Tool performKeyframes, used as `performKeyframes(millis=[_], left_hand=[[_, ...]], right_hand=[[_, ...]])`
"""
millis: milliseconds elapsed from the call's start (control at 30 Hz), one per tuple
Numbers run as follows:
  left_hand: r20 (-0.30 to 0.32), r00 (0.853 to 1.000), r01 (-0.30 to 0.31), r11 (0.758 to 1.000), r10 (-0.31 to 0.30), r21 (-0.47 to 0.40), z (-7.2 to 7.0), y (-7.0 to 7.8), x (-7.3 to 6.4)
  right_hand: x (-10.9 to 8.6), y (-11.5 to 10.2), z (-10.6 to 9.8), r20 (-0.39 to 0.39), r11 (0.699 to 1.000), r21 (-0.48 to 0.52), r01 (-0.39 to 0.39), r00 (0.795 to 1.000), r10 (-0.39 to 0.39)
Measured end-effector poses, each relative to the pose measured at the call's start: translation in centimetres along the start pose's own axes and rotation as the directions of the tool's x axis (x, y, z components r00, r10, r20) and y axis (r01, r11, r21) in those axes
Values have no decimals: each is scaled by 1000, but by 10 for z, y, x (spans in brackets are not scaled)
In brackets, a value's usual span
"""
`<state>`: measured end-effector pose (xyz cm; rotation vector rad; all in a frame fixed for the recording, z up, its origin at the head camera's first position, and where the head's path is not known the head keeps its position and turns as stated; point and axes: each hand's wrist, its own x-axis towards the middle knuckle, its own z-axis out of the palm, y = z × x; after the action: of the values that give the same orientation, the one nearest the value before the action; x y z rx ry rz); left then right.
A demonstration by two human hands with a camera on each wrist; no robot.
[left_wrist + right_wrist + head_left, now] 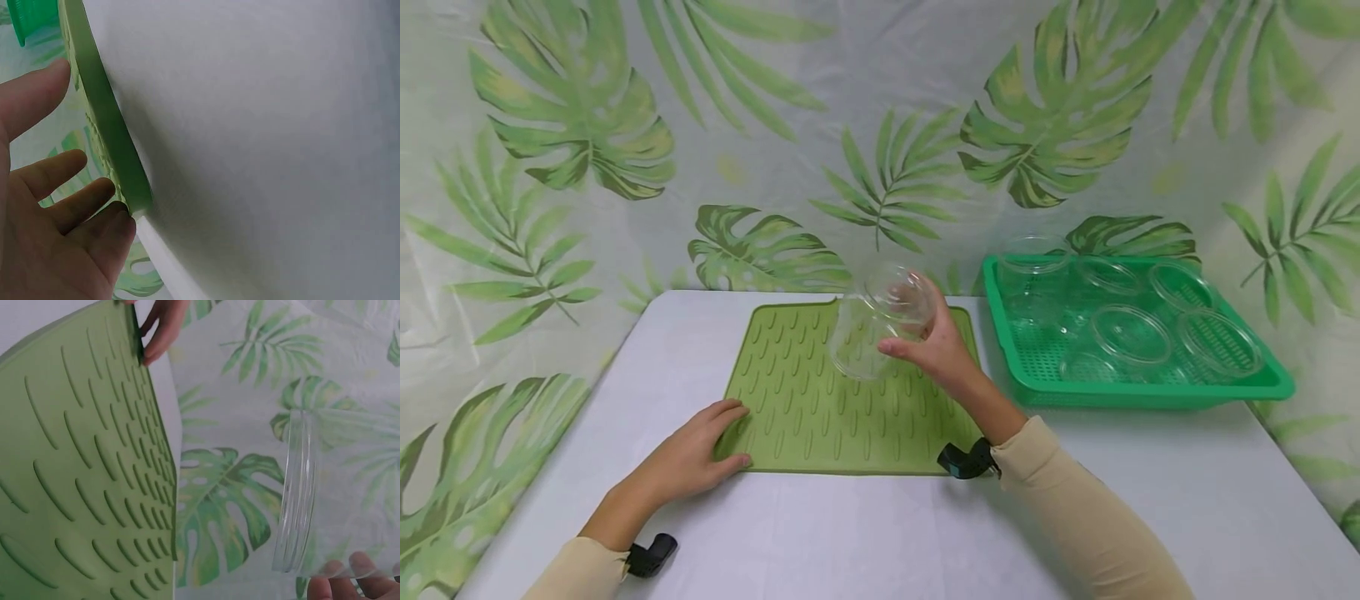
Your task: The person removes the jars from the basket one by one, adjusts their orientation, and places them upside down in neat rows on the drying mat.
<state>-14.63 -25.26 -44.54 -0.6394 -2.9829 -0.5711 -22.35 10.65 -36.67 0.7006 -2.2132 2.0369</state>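
Note:
A clear plastic cup [853, 333] is tilted above the far part of a green ridged mat [820, 417]. My right hand [946, 348] grips its side, thumb in front and fingers behind it. In the right wrist view the cup's ringed rim [299, 487] faces left, with fingertips [359, 565] on the wall below. My left hand [700, 450] rests at the mat's near left edge, thumb and fingers spread. In the left wrist view the fingers [84, 200] lie loosely bent along the mat's border [115, 125].
A green perforated basket [1138, 398] stands right of the mat. In it are several clear cups [1131, 333], their round rims leaning various ways. A white cloth [850, 533] covers the table, and a leaf-print sheet [910, 83] hangs behind.

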Motion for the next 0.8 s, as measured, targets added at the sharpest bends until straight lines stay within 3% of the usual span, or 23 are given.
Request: performKeyframes(millis=[800], left_hand=[[78, 994, 73, 997, -71, -20, -1, 7, 1]], right_hand=[[5, -2, 2, 1, 998, -19, -62, 998, 62]])
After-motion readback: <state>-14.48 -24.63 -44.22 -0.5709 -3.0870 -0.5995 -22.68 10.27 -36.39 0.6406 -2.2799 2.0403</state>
